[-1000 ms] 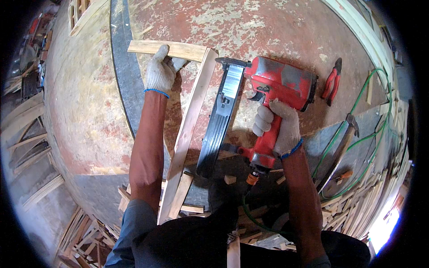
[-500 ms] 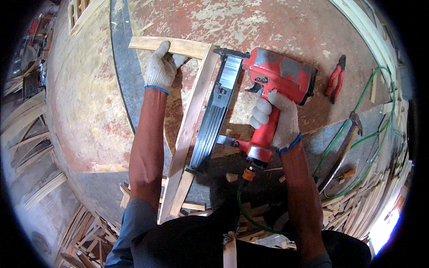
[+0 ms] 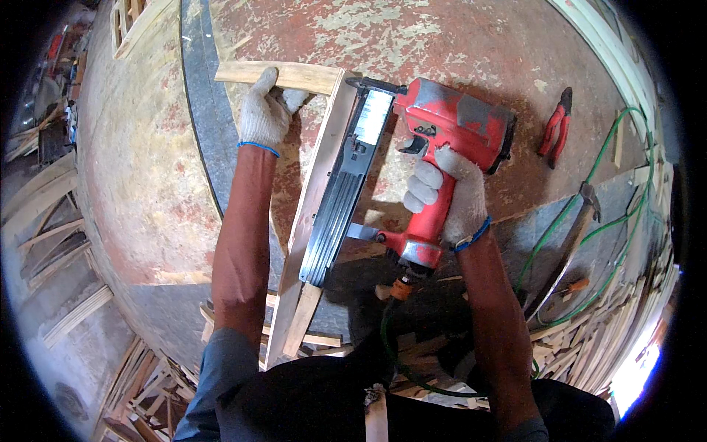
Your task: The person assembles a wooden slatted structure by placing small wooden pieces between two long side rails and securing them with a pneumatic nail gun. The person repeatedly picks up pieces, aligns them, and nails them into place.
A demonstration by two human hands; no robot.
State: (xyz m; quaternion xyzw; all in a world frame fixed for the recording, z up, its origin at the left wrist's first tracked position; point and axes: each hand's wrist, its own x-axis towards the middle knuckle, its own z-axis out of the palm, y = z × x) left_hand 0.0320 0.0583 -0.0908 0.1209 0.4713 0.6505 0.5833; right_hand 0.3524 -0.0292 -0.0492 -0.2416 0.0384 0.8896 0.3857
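Observation:
My left hand (image 3: 264,114), in a white knit glove, grips a short pale wooden strip (image 3: 308,76), thumb on top and fingers underneath. One end of that strip meets the top of a long wooden strip (image 3: 308,214), forming a corner; the long one slants down toward my body. In my gloved right hand (image 3: 462,193) is a red and black air nail gun (image 3: 455,110), my fingers wrapped round its handle. Its nose lies against the outer side of the corner, and its magazine runs alongside the long strip. Whether a nail is in the joint cannot be seen.
Red-handled pliers (image 3: 554,132) lie on the worn floor (image 3: 412,37) right of the gun. Farther right are a hammer (image 3: 588,202) and a looping green air hose (image 3: 605,147). Piled wood strips (image 3: 596,331) lie at lower right, scraps (image 3: 151,394) at lower left.
The nail gun has shifted slightly left in my right hand, its nose closer in against the corner. My left hand and the short strip have barely moved.

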